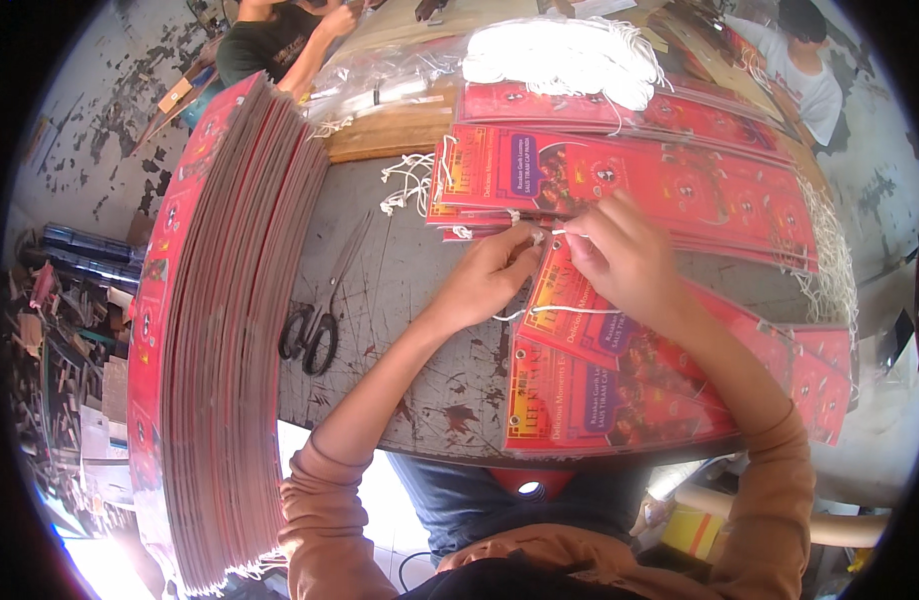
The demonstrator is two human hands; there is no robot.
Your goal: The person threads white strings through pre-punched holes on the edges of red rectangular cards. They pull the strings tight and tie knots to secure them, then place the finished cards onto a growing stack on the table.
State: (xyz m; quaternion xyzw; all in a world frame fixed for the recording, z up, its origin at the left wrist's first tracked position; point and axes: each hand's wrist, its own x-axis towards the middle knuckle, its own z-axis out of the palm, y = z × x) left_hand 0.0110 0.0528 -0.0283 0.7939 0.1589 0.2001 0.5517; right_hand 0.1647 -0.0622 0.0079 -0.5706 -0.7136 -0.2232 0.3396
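Note:
Over the table's front right, my left hand [489,275] and my right hand [621,258] meet at the top corner of a red printed panel [559,330]. Both are closed in pinches. The right fingertips grip a white cord [573,310], whose loop hangs across the panel's face. Left thumb and forefinger close near the same corner, on the cord by the look of it; the fingers partly hide it. Beneath lie more red panels [629,410], fanned out, with metal eyelets at their corners. Just beyond my hands rests a stack of red panels [639,185] with knotted white cord loops.
Black-handled scissors [324,325] lie on the scratched grey tabletop [419,385]. A tall stack of panels [224,340] rises along the left. Behind the corded stack sits a bundle of white cord [559,55]. Two people [264,45] work across the table, one at each side.

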